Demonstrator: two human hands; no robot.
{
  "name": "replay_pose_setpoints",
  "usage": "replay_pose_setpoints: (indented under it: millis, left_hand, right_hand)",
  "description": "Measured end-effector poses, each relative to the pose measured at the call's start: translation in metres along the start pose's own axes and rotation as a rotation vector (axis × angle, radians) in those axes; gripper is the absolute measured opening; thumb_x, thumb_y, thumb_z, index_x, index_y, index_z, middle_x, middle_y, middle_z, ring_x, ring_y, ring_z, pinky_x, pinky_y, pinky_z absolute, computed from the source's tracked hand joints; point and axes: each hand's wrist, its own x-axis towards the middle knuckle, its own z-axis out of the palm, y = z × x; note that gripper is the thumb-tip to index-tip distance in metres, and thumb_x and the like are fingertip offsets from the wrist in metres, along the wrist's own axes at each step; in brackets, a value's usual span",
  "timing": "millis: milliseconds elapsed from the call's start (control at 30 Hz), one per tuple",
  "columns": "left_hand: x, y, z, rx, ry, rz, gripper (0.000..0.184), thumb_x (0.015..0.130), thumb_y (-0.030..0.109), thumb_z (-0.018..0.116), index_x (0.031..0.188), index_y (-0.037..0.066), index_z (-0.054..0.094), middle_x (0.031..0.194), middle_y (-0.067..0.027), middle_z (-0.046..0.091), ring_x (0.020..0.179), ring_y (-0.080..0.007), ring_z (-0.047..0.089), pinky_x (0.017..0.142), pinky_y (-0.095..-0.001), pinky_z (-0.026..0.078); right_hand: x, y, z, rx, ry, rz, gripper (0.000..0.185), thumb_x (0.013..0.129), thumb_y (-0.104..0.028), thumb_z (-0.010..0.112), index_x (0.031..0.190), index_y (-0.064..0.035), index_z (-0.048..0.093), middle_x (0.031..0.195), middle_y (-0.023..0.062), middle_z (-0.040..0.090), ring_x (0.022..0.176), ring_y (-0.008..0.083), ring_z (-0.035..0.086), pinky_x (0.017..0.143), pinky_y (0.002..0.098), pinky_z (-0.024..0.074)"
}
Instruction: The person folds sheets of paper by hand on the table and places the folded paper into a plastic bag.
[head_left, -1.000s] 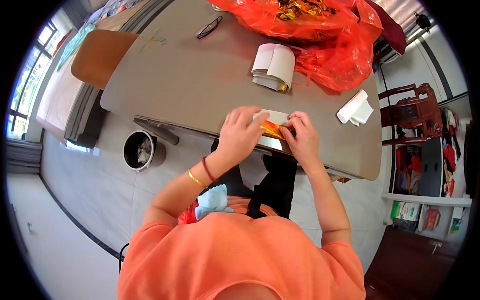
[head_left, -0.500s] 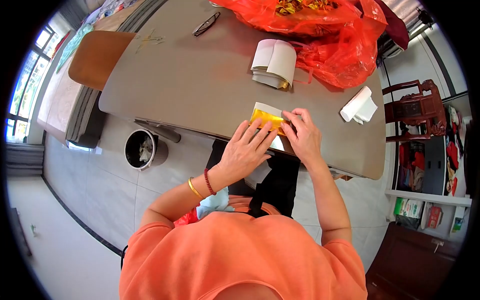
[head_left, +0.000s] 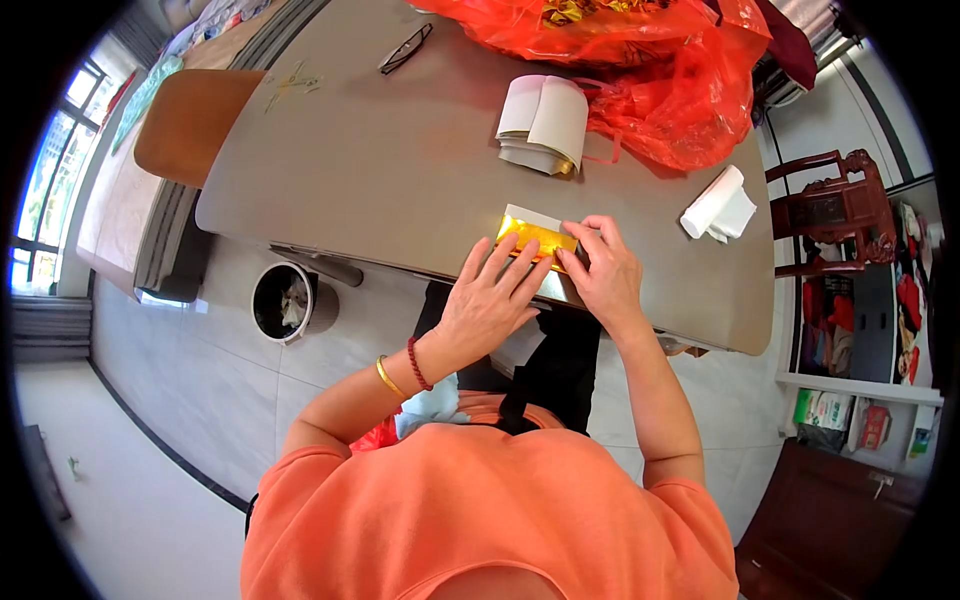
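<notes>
A sheet of gold foil paper [head_left: 538, 236] with a pale strip along its far side lies at the table's near edge. My left hand [head_left: 492, 298] rests flat over its left part, fingers spread and fingertips pressing on the foil. At the paper's right edge my right hand [head_left: 606, 270] has its fingers bent, with thumb and index finger on the paper; what lies beneath them is hidden. Just beyond the paper stands a curled stack of pale sheets [head_left: 542, 118], with a bit of gold showing at its lower edge.
On the brown-grey table [head_left: 350, 170] are a red plastic bag [head_left: 680, 110] with gold folded pieces, a white paper roll [head_left: 718, 205] and eyeglasses [head_left: 406, 48]. A waste bin [head_left: 290, 302] stands on the floor at left, near an orange-brown chair [head_left: 190, 125]. A carved wooden chair [head_left: 835, 215] is at right.
Both hands stay on the gold foil paper with little movement. The foil's near part looks folded or creased more flatly and catches brighter light. The view has shifted slightly.
</notes>
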Motion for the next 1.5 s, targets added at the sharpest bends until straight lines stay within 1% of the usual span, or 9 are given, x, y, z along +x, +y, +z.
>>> replay_pose_setpoints:
  millis: [633,733,833,933,1067,1100,1200,1300,1500]
  left_hand:
    - [-0.003,0.000,0.007,0.053,0.024,0.005,0.072,0.078,0.033,0.077,0.143,0.018,0.048,0.145,-0.0062,0.046,0.136,-0.0273,0.040,0.114,-0.0498,0.028]
    - [-0.003,-0.001,0.007,0.067,0.033,0.012,0.072,0.078,0.032,0.077,0.142,0.018,0.049,0.145,-0.0059,0.046,0.136,-0.0273,0.040,0.114,-0.0499,0.028]
    - [-0.004,-0.003,0.012,0.074,0.051,0.019,0.069,0.078,0.031,0.076,0.141,0.017,0.050,0.144,-0.0055,0.048,0.136,-0.0273,0.040,0.114,-0.0503,0.028]
    - [-0.006,-0.004,0.015,0.063,0.060,0.011,0.067,0.078,0.028,0.076,0.138,0.015,0.052,0.144,-0.0057,0.048,0.137,-0.0275,0.040,0.115,-0.0510,0.027]
    - [-0.009,-0.006,0.008,0.036,0.050,0.013,0.058,0.082,0.026,0.070,0.136,0.011,0.054,0.144,-0.0055,0.050,0.137,-0.0283,0.041,0.115,-0.0520,0.027]
    - [-0.009,-0.009,0.006,0.028,0.055,0.010,0.055,0.084,0.025,0.067,0.136,0.010,0.054,0.143,-0.0053,0.051,0.137,-0.0285,0.042,0.115,-0.0523,0.027]
    - [-0.017,-0.028,-0.004,0.044,0.042,-0.048,0.060,0.081,0.025,0.071,0.137,0.010,0.054,0.143,-0.0054,0.051,0.137,-0.0283,0.042,0.116,-0.0531,0.026]
    - [-0.018,-0.029,-0.008,0.041,0.049,-0.032,0.065,0.077,0.025,0.075,0.137,0.010,0.054,0.143,-0.0055,0.052,0.138,-0.0282,0.041,0.116,-0.0531,0.025]
    - [-0.018,-0.026,-0.006,0.044,0.073,-0.083,0.061,0.077,0.026,0.076,0.133,0.010,0.058,0.145,-0.0050,0.050,0.140,-0.0289,0.038,0.116,-0.0561,0.022]
  right_hand:
    - [-0.001,-0.003,-0.001,-0.028,0.003,-0.022,0.030,0.079,-0.021,0.074,0.106,-0.0080,0.069,0.105,0.0043,0.059,0.073,0.0226,0.065,0.067,0.0359,0.0524]
    - [-0.001,-0.001,-0.001,-0.037,-0.012,-0.036,0.033,0.080,-0.019,0.074,0.110,-0.0082,0.067,0.107,0.0053,0.059,0.076,0.0231,0.065,0.068,0.0366,0.0521]
    - [-0.007,-0.010,-0.005,-0.043,0.008,-0.043,0.043,0.078,-0.015,0.073,0.119,-0.0061,0.064,0.114,0.0088,0.060,0.093,0.0266,0.065,0.081,0.0393,0.0519]
    - [-0.030,-0.023,-0.004,-0.135,0.000,-0.345,0.057,0.074,-0.010,0.075,0.129,-0.0028,0.058,0.125,0.0128,0.060,0.116,0.0303,0.059,0.100,0.0447,0.0454]
    - [-0.059,-0.024,0.001,-0.178,-0.059,-0.288,0.069,0.071,-0.006,0.077,0.135,-0.0006,0.053,0.139,0.0151,0.055,0.134,0.0301,0.048,0.111,0.0486,0.0366]
    - [-0.060,-0.022,0.000,-0.177,-0.065,-0.292,0.069,0.071,-0.006,0.077,0.135,-0.0004,0.053,0.139,0.0151,0.055,0.134,0.0301,0.048,0.111,0.0487,0.0363]
    - [-0.060,-0.023,-0.002,-0.182,-0.065,-0.306,0.067,0.071,-0.005,0.076,0.134,0.0008,0.054,0.138,0.0154,0.055,0.133,0.0301,0.049,0.112,0.0488,0.0354]
    - [-0.056,-0.038,0.001,-0.187,-0.051,-0.253,0.062,0.074,-0.007,0.074,0.132,0.0017,0.054,0.136,0.0159,0.056,0.132,0.0302,0.049,0.112,0.0480,0.0355]
    - [-0.046,-0.048,0.021,-0.138,-0.068,-0.327,0.051,0.082,-0.011,0.066,0.130,0.0023,0.055,0.135,0.0161,0.057,0.130,0.0306,0.051,0.112,0.0465,0.0358]
